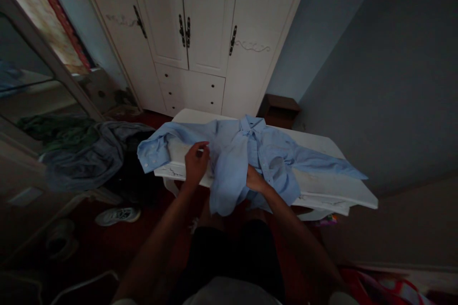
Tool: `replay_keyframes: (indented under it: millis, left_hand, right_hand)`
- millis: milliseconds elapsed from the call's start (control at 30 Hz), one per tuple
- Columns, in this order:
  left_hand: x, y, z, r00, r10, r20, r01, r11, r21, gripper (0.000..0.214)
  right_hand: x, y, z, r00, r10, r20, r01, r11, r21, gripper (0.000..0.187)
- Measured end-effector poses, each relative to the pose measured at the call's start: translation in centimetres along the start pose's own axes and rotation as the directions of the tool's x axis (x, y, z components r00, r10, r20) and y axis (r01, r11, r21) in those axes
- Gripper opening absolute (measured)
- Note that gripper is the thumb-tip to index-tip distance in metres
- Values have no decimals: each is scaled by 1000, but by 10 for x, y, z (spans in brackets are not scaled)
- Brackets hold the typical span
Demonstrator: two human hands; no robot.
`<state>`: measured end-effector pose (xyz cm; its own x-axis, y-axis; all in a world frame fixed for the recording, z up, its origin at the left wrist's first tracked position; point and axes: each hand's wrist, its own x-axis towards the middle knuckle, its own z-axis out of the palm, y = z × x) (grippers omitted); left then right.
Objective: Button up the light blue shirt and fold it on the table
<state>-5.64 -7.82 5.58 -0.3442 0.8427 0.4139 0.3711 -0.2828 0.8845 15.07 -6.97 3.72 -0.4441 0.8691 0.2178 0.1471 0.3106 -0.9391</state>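
A light blue button-up shirt (229,167) lies spread on a white table (318,186), collar at the far edge and hem hanging over the near edge. Its front is partly unfastened. One sleeve with a buttoned cuff (153,152) stretches left; the other reaches toward the table's right end. Beside the left part of the shirt's body, my left hand (196,162) is raised with loosely curled fingers and nothing visible in them. My right hand (255,180) reaches under the shirt's front panel near the middle, so its fingers are hidden by the cloth.
A white wardrobe (207,19) with drawers stands behind the table. Grey and green clothes (86,152) are piled at the left, with a shoe (118,216) on the red floor below. A brown wooden cabinet (281,107) is at the back right, and a mirror frame at far left.
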Motion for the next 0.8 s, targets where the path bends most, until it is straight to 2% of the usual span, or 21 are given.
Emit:
replay_keyframes:
  millis: [33, 67, 100, 167, 233, 333, 433, 567, 700, 800]
  left_hand:
    - [16, -9, -5, 998, 48, -43, -43, 992, 123, 26]
    - [32, -18, -9, 994, 103, -23, -93, 959, 266, 30]
    - [47, -26, -11, 989, 144, 27, -142, 906, 398, 34]
    - [77, -40, -12, 964, 167, 208, -258, 778, 573, 41]
    - [101, -51, -13, 934, 109, 340, -322, 668, 671, 43]
    - [126, -65, -21, 891, -42, 452, -346, 581, 737, 47]
    - [140, -76, -36, 889, -162, 428, -277, 554, 785, 41]
    - [149, -83, -53, 925, -167, 342, -203, 545, 813, 27]
    - [165, -77, -62, 967, -137, 216, -105, 560, 822, 33]
    - [183, -65, -66, 990, -80, 114, -47, 576, 816, 36]
  right_hand:
    - [-5, -1, 0, 997, 59, -46, -53, 989, 137, 39]
    - [-10, -3, 1, 988, 136, -73, -111, 954, 277, 42]
    - [-15, -6, 3, 973, 220, -67, -176, 899, 401, 44]
    - [-21, -12, 5, 928, 373, 25, -320, 757, 570, 49]
    - [-24, -18, 7, 889, 443, 118, -421, 686, 593, 47]
    - [-27, -23, 7, 883, 461, 82, -431, 732, 527, 47]
    - [-32, -23, 1, 886, 461, -57, -374, 781, 500, 52]
    - [-44, -18, -9, 847, 484, -220, -311, 787, 532, 50]
    - [-51, -11, -6, 828, 510, -234, -339, 787, 516, 47]
    - [-47, -8, 4, 830, 487, -271, -334, 824, 458, 41]
